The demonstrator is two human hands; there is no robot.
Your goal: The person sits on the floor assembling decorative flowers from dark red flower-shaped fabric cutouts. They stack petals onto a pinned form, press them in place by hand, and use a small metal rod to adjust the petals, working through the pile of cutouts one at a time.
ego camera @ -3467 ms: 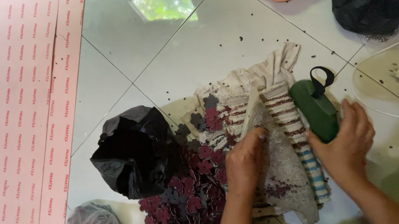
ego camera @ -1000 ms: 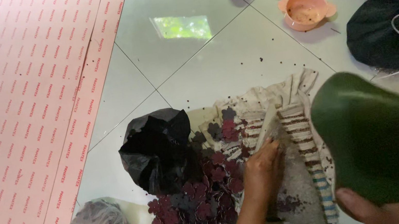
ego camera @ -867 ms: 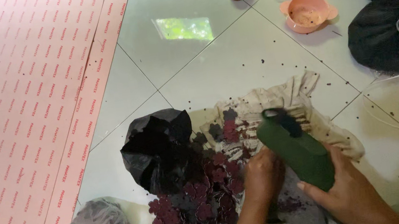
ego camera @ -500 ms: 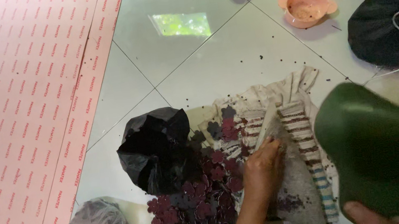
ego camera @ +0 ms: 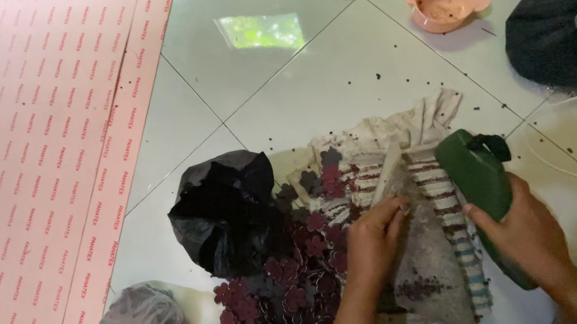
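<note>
My right hand (ego camera: 528, 237) is clenched around a green tool (ego camera: 483, 191), whose long axis runs diagonally: its handled end points up and away from me, its lower end toward my wrist. The tool lies over the right edge of the striped cloth (ego camera: 431, 187). My left hand (ego camera: 375, 240) pinches a clear plastic bag (ego camera: 428, 270) at the cloth's centre. Left of the cloth: dark red flower cut-outs (ego camera: 285, 298), then a black bag (ego camera: 224, 209). Beyond the cloth, a pink bowl (ego camera: 445, 1).
</note>
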